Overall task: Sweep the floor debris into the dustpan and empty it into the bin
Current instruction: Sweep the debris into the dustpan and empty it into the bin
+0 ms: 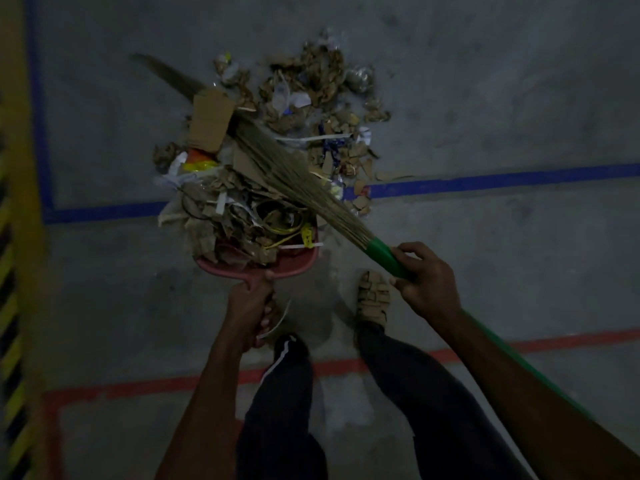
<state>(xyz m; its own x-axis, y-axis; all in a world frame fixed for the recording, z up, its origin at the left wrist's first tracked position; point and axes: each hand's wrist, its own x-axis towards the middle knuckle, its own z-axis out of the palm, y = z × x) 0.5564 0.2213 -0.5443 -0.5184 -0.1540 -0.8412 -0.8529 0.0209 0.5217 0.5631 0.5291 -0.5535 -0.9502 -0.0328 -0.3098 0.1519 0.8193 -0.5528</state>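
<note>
On the floor [485, 98], across the blue line [485, 178], debris [304, 98] is heaped into a red dustpan [294, 263]. Left hand [247, 306] grips its handle; right hand [427, 275] curls round the broom [277, 164], whose bristles lie over the pile.

Dim, underexposed wide-angle view, blurred and darkened toward the edges.

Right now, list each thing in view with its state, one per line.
Red dustpan: on the floor, heaped with debris.
Broom: slanted across the pile.
Debris pile: partly still on the floor.
Left hand: grips the dustpan handle.
Right hand: fingers curled round the broom's green handle.
</note>
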